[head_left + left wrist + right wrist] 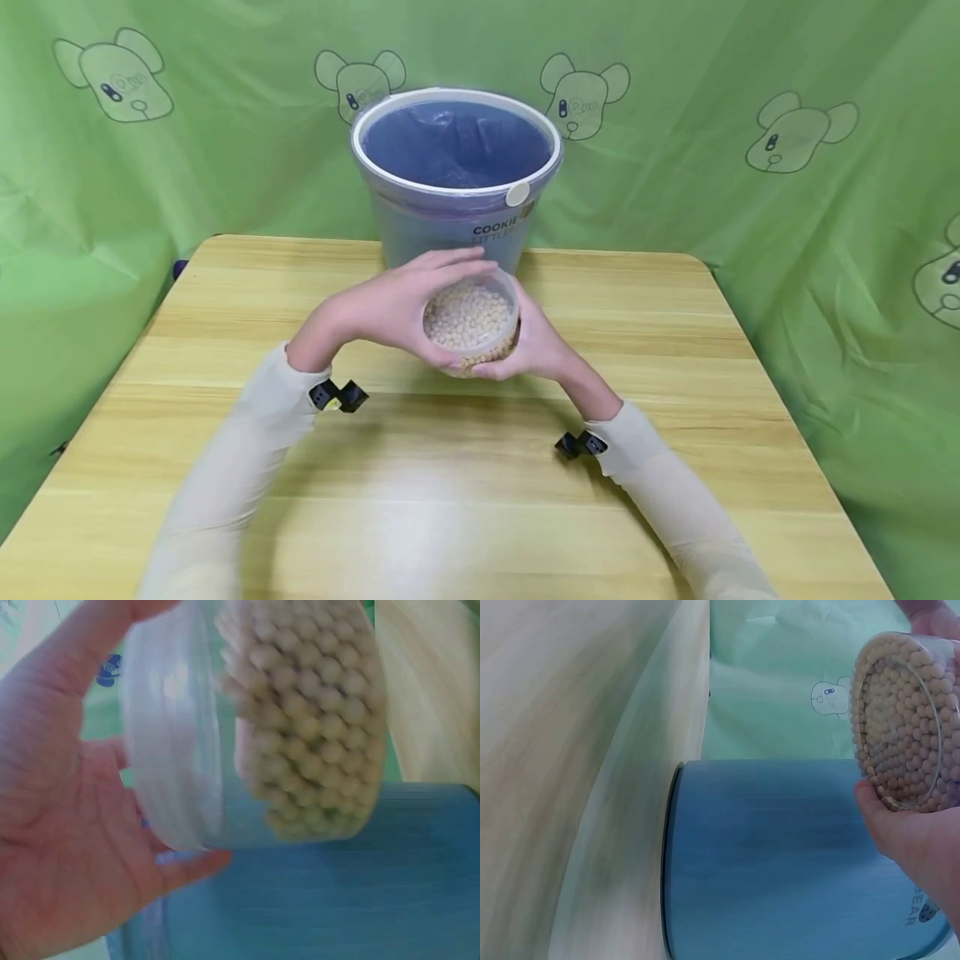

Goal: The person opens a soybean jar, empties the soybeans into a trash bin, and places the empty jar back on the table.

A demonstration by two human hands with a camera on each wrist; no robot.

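Observation:
A clear round plastic tub (467, 318) of small beige round beans is held above the table, in front of a blue bin. My left hand (386, 307) curls around the tub's lid end, with the thumb and fingers spread on opposite sides. The translucent lid (169, 712) shows closely in the left wrist view, and the beans (315, 712) lie packed toward the tub's other end. My right hand (542, 340) grips the lower body from the right. In the right wrist view, beans press against the tub's clear base (900, 731). Some right fingers are hidden behind the tub.
The blue bin (420, 225) stands at the table's far edge, lined with a clear bag under a white rim (557, 158). The wooden table (450, 500) spreads below both forearms. Green printed curtains (247, 167) surround it. Small black cameras (339, 396) sit on both wrists.

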